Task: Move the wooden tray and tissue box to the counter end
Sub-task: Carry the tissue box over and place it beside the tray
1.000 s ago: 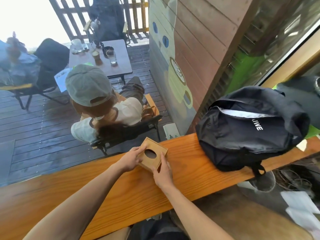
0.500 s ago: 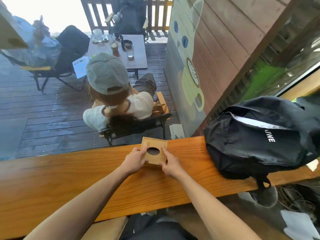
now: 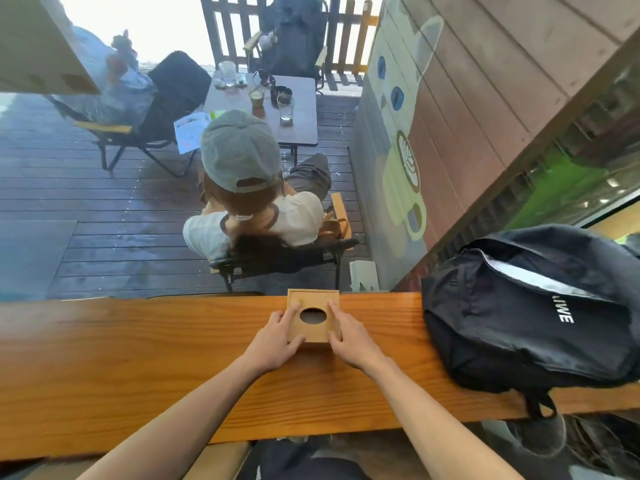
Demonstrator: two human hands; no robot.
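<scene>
Tissue box (image 3: 313, 315) square w/ counter (image 3: 138, 358) edge, oval slot crosswise.

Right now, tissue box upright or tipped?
Upright: the tissue box sits flat on the counter, oval opening facing up. Contents cannot be seen.

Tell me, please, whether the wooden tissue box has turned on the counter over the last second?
Yes. The tissue box sat diagonal to the counter edge; now its sides run square with it, beside the black backpack.
</scene>
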